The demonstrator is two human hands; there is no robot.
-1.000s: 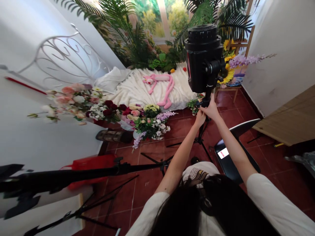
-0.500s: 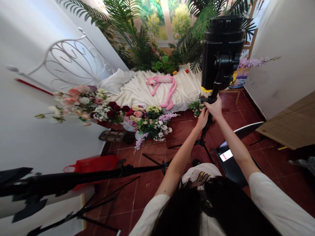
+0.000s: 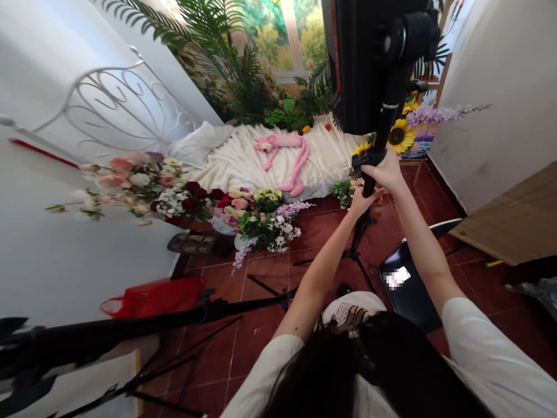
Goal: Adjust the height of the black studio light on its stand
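Note:
A black studio light (image 3: 361,69) sits on top of a black light stand (image 3: 387,128) in front of me, and its upper end runs out of view. My right hand (image 3: 389,170) is closed around the stand's pole beside a black clamp collar (image 3: 368,159). Just below it, my left hand (image 3: 362,201) wraps the lower part of the pole, fingertips showing on the far side. The stand's legs (image 3: 354,254) spread over the red tiled floor.
A second black stand (image 3: 143,325) reaches across the lower left. Flowers (image 3: 261,215) edge a cream blanket (image 3: 331,159) carrying a pink plush toy (image 3: 287,142). To my right are a black chair (image 3: 413,296) with a phone (image 3: 398,278) on it and a wooden panel (image 3: 513,209).
The studio light has risen in view and turned, with more pole showing beneath it. Sunflowers behind it have come into sight. Both hands stay on the pole.

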